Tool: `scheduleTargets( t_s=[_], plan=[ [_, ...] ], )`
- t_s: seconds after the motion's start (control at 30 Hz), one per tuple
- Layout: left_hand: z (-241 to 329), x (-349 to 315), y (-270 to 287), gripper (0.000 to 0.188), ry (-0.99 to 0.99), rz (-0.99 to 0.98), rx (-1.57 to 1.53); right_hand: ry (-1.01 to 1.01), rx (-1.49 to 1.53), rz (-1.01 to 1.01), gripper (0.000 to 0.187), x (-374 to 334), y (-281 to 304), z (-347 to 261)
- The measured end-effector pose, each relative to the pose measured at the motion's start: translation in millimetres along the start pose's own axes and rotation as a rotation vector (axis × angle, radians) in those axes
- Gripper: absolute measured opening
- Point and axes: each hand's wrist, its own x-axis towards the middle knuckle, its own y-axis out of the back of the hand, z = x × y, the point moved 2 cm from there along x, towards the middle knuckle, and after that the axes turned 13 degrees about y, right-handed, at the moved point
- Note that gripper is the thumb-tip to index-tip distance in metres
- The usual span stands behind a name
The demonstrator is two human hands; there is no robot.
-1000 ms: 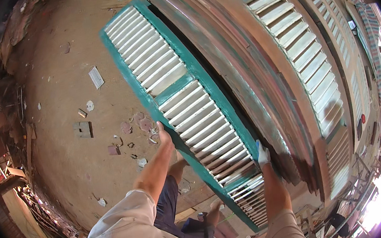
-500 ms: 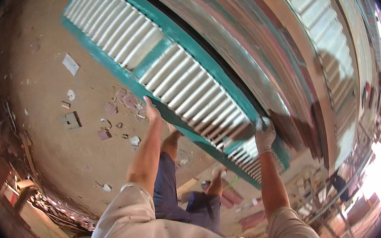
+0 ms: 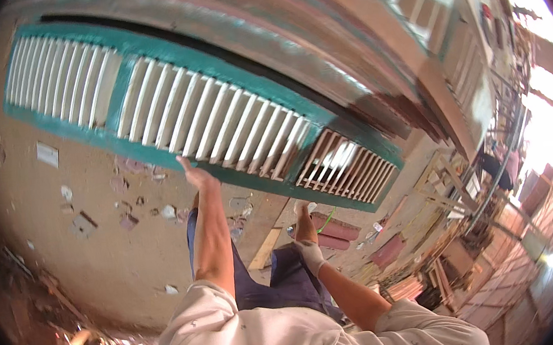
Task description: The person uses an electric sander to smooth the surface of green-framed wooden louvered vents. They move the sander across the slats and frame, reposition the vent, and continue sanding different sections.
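The shutter (image 3: 210, 119) lies alongside the stacked panels (image 3: 290, 43), seemingly not yet released: the left hand (image 3: 199, 175) clasps its near edge, fingers partly hidden. The right hand (image 3: 311, 256) is off it; how open, I cannot tell.

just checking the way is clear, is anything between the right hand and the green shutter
In this view, one lower leg of the person shows between the gloved right hand and the green shutter. It may lie well below, so whether it blocks the way cannot be told. I see no other obstacle.
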Motion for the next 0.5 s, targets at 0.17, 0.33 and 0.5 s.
scheduleTargets(
  t_s=[0.17, 0.33, 0.5],
  plan=[
    [2.5, -32.9, 4.8, 0.106, 0.29, -0.45, -0.094, 0.084, -0.349, -0.006, 0.04, -44.9, 4.1, -27.2],
    [-7.9, 47.2, 73.5, 0.101, 0.132, -0.28, 0.622, 0.208, -0.208, 0.113, 0.046, -89.3, 44.4, -62.3],
    [28.4, -21.0, 152.5, 0.092, -0.311, -0.254, 1.45, 0.317, -0.311, 0.102, 0.049, -138.0, 97.3, -48.9]
  ],
)
